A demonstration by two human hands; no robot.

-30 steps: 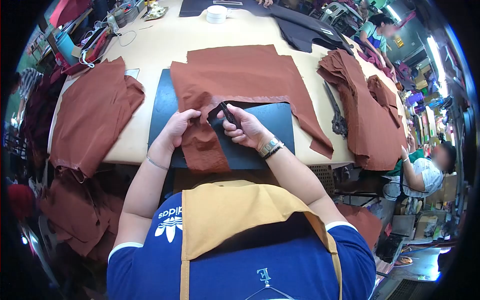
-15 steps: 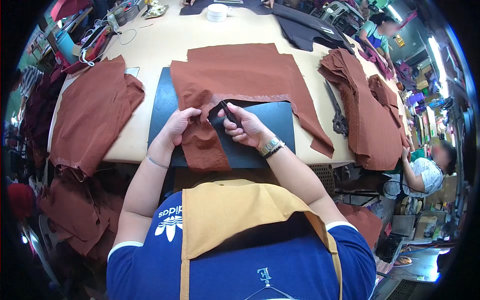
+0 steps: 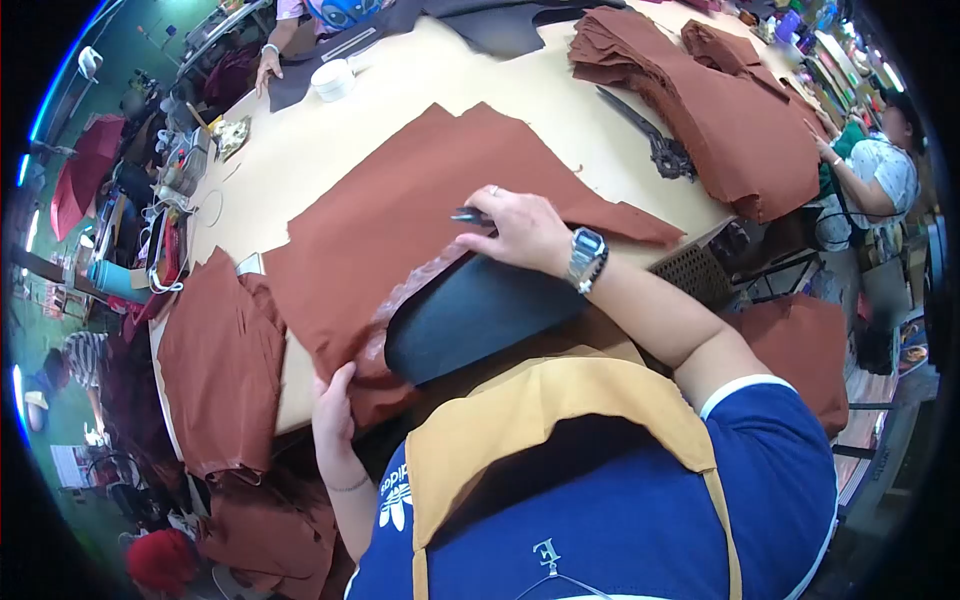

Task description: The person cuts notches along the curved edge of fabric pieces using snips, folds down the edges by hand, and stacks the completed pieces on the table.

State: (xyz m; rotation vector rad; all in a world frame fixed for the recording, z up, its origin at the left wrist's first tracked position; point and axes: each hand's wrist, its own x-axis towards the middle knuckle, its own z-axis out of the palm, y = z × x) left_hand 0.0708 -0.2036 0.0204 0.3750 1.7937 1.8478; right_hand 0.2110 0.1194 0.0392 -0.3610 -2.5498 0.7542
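A rust-brown fabric piece (image 3: pixel 400 200) lies spread before me, partly over a dark flat board (image 3: pixel 480 310). Along its curved inner edge runs a pale, shiny strip. My left hand (image 3: pixel 337 402) pinches the near left corner of the fabric, thumb on top. Over the inner edge, my right hand (image 3: pixel 520 228) is closed round a small black hand tool (image 3: pixel 472 216). Its pointed end juts out to the left; the rest is hidden by the fingers, so its exact kind is unclear.
Stacks of brown fabric lie left (image 3: pixel 220 365) and right (image 3: pixel 720 120). Black-handled scissors (image 3: pixel 660 145) rest beside the right stack. A white round container (image 3: pixel 333 80) and dark fabric (image 3: pixel 480 25) are farther back. People stand at the far side and right.
My view has turned, and the fabric lies at a slant in it. My left hand has gone down to the near corner; my right hand has moved along the inner edge with the tool.
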